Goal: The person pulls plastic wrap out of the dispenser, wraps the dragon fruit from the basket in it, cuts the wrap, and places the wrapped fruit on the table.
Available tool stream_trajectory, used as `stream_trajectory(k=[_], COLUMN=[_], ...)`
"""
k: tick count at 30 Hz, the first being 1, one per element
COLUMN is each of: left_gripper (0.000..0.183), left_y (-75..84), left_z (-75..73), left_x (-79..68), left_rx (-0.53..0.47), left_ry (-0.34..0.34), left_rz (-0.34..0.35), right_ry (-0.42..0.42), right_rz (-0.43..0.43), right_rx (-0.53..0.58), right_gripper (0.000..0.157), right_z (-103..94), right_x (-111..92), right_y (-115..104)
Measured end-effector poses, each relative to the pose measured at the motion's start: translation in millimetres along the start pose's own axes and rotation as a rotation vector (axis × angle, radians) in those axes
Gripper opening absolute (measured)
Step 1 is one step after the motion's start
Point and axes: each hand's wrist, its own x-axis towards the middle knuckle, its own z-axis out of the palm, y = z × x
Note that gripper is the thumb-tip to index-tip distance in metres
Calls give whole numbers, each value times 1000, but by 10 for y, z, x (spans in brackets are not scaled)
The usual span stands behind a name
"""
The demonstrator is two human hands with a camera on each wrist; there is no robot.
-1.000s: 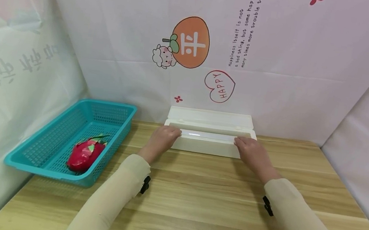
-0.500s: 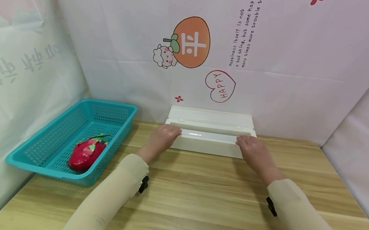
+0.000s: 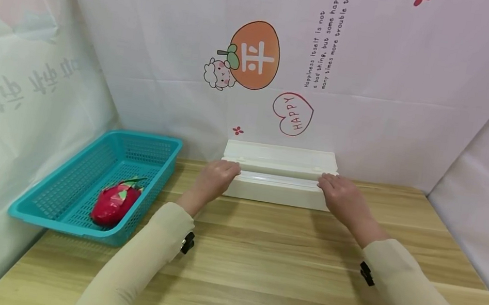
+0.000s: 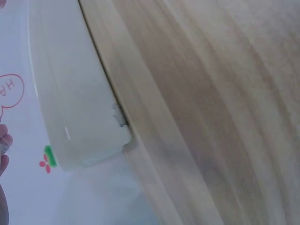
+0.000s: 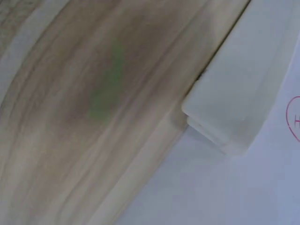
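Observation:
A long white cling film dispenser (image 3: 276, 194) stands at the back of the table with its lid (image 3: 281, 154) raised against the wall cloth. A glossy strip of cling film (image 3: 278, 179) shows across its mouth. At the left end, my left hand (image 3: 214, 182) pinches the film with curled fingers. My right hand (image 3: 344, 200) does likewise at the right end. Part of the left fingers (image 4: 4, 140) shows at the edge of the left wrist view, beside the dispenser's end (image 4: 89, 126). In the right wrist view, only the other end (image 5: 225, 103) appears, without the hand.
A teal plastic basket (image 3: 48, 225) stands on the left of the wooden table (image 3: 273, 281), holding a red dragon fruit (image 3: 114, 204). White printed cloth (image 3: 370, 128) rises behind the table and along both sides.
My right hand has shifted slightly right and up, and my left hand slightly up and left, so they are a bit farther apart. The basket and dragon fruit stay put.

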Motion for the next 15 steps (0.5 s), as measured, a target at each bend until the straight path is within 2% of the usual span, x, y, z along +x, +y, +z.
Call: stream_trajectory(k=[3, 5, 10, 15], left_gripper=[7, 8, 7, 5], left_y=[9, 20, 43, 58], left_z=[-49, -94, -193, -265], left_x=[40, 67, 103, 127], left_rx=[2, 0, 10, 27], left_ry=[17, 33, 48, 57], left_rz=[9, 16, 23, 18], right_ry=[12, 19, 42, 99], right_rz=[-9, -9, -10, -29], right_rx=[-18, -25, -13, -12], right_gripper=[37, 38, 28, 24], right_z=[-52, -83, -161, -255], right_x=[32, 51, 94, 152], right_y=[1, 0, -14, -33])
